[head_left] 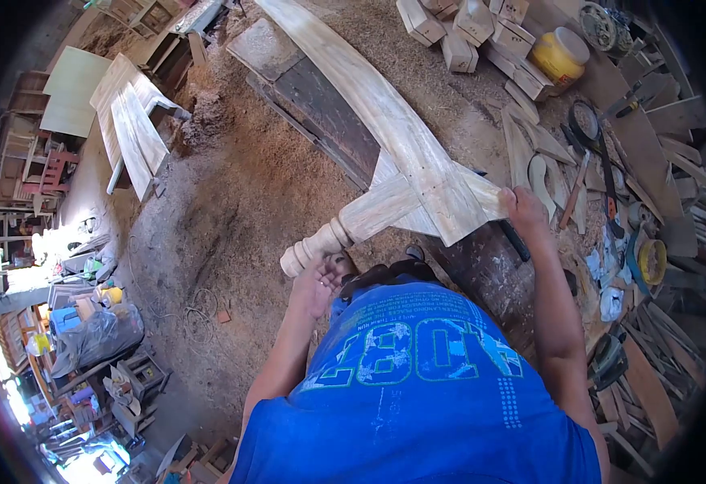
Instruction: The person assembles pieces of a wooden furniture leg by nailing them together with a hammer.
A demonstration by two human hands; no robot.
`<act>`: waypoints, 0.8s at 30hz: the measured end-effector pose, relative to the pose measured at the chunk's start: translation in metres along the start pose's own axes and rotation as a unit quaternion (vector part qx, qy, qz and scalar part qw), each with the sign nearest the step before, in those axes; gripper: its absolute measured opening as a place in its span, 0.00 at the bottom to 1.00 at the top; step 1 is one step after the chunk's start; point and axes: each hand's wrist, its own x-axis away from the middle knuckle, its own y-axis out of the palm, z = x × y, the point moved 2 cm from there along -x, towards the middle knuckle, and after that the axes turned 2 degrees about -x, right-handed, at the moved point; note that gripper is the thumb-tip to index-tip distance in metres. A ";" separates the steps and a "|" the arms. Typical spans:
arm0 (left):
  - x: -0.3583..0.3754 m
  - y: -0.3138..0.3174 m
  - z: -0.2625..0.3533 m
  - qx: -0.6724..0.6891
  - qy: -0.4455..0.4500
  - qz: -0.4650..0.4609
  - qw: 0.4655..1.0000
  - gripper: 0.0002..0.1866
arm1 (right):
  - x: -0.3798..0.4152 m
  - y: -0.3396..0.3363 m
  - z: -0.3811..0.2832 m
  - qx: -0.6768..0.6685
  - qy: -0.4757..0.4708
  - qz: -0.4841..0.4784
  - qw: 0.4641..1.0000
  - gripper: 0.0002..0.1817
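Observation:
A pale wooden furniture frame lies across a dark workbench (pixel 482 270): a long curved rail (pixel 377 97) joined to a square block and a turned leg (pixel 345 230) that sticks out over the floor. My left hand (pixel 318 284) is under the rounded end of the turned leg, fingers curled beside it. My right hand (pixel 524 206) grips the right end of the frame's crosspiece (pixel 474 194) at the bench.
Sawdust covers the floor. Wooden blocks (pixel 466 32) and a yellow jar (pixel 561 55) sit at the back right. Offcuts, tools and a yellow tape reel (pixel 651 260) crowd the right side. Pale boards on a stand (pixel 131 121) are at the left.

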 end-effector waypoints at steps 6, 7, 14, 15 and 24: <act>0.040 0.076 0.046 -0.515 0.233 0.083 0.821 0.14 | 0.004 0.001 -0.008 0.020 -0.001 0.041 0.999 0.23; 0.036 0.092 0.046 -0.526 0.341 0.060 0.777 0.15 | 0.004 0.003 -0.008 0.019 0.001 0.043 0.999 0.23; -0.012 0.188 0.036 -0.700 0.557 -0.055 0.444 0.34 | 0.006 0.001 -0.013 0.047 0.004 0.054 0.997 0.22; -0.021 0.194 0.031 -0.723 0.579 -0.078 0.369 0.39 | 0.006 0.000 -0.014 0.048 0.007 0.049 0.998 0.22; -0.037 0.193 0.005 -0.742 0.573 -0.090 0.337 0.41 | 0.009 -0.004 -0.016 0.026 0.020 0.054 0.998 0.22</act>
